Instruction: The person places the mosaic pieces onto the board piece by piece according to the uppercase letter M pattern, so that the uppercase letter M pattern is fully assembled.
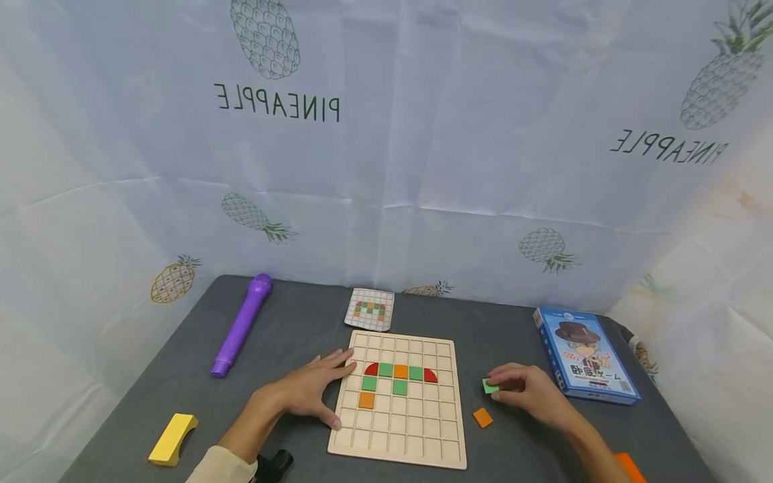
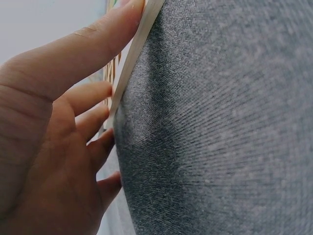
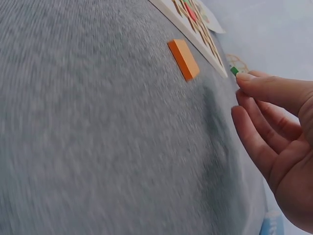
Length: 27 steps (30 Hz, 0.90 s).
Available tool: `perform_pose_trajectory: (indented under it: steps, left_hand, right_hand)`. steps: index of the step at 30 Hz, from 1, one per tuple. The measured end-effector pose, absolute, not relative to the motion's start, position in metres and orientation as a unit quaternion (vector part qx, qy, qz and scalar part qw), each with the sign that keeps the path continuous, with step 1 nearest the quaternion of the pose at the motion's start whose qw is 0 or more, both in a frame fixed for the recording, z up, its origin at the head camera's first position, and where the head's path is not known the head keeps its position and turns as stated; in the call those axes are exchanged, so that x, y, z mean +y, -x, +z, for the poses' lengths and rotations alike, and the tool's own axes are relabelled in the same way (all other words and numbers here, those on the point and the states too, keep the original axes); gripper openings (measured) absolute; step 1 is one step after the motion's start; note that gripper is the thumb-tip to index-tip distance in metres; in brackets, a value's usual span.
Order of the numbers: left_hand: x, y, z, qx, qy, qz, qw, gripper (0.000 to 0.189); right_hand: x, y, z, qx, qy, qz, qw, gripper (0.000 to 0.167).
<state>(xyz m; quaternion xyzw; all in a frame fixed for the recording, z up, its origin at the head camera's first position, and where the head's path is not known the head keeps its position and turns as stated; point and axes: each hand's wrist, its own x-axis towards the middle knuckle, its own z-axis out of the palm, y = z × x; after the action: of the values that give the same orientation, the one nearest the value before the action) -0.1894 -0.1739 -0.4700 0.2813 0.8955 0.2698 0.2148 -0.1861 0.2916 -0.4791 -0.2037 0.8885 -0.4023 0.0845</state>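
You have eight tiles set near the wooden grid board's [image 1: 398,429] far edge, your left hand [image 1: 311,389] flat-fingered on its left edge, your right hand [image 1: 531,392] apparently pinching a green tile [image 1: 490,386] off its right edge; the orange tile [image 1: 482,417] waits.

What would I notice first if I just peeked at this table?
The wooden grid board in the middle of the grey table, with red, green and orange tiles on it. The left hand rests on its edge, and the right hand pinches a small green square tile beside it.
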Motion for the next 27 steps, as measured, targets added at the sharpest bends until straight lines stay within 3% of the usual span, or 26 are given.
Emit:
perform_pose_trajectory:
  steps: [27]
  left_hand:
    - [-0.174,0.191,-0.472,0.896,-0.275,0.272,0.217,0.110]
  right_hand:
    - [0.219,0.191,-0.485,0.885,0.208,-0.408,0.082,0.020]
